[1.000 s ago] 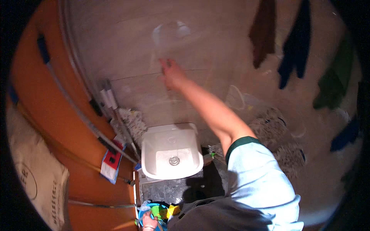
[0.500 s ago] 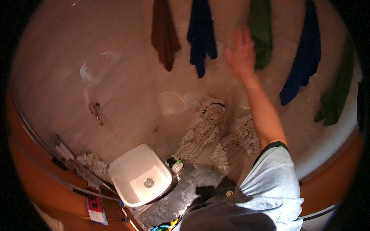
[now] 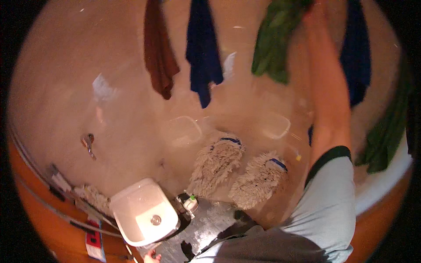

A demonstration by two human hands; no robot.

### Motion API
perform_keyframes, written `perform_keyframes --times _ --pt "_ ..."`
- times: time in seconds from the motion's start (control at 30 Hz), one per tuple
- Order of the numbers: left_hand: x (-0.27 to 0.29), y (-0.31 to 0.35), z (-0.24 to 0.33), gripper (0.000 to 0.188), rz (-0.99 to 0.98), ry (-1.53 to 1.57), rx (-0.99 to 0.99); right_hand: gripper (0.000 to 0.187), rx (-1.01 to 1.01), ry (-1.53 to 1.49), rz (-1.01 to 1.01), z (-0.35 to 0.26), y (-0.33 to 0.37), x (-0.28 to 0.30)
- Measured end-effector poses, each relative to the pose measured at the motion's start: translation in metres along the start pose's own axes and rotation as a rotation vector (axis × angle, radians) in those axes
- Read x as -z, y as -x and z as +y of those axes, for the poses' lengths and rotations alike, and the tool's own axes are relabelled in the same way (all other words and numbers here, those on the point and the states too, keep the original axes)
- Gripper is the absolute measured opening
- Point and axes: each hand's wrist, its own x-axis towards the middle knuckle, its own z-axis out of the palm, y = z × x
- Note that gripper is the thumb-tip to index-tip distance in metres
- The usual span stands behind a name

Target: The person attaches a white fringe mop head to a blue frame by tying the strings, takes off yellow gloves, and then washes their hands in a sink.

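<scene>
My right arm reaches up to the top edge, where my right hand (image 3: 314, 12) meets the upper right side of a hanging green cloth (image 3: 272, 48). Blur and the picture's edge hide its fingers, so its grip cannot be told. To the left of that cloth hang a dark blue cloth (image 3: 203, 57) and a brown cloth (image 3: 158, 57). Another blue cloth (image 3: 357, 61) is partly behind my forearm. Only some fingers of my left hand (image 3: 152, 257) show at the lower edge, apart and without anything in them, beside the dark counter (image 3: 206, 219).
A white sink (image 3: 131, 219) is at the lower left, with a small green-topped bottle (image 3: 190, 203) beside it. Two shaggy beige mop heads (image 3: 218, 165) hang beyond the counter. A metal tap (image 3: 88, 144) is on the wall. A second green cloth (image 3: 386, 136) hangs far right.
My right hand has moved up and right to the green cloth's upper part, and that cloth looks wider and shifted. The view has turned, moving the scene left and down. My left fingers have appeared.
</scene>
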Motion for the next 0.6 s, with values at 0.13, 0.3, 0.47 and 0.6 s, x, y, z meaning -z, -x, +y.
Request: perform_keyframes --times 0.13,0.3,0.47,0.6 --pt "-0.002 -0.021 0.048 0.047 -0.024 0.462 0.126 0.054 0.445 0.393 -0.012 -0.015 0.023 0.011" --pt "0.039 -0.040 0.152 0.073 -0.132 1.354 0.055 0.054 0.629 0.065 -0.573 -0.036 0.226 -0.012" --pt "0.025 -0.037 0.272 0.080 -0.655 2.360 -0.377 0.054 0.431 -0.309 -1.599 -0.069 0.532 0.029" --pt "-0.048 -0.047 0.198 0.069 -0.293 2.452 -0.184 0.064 0.178 -0.495 -1.790 -0.033 0.666 0.100"
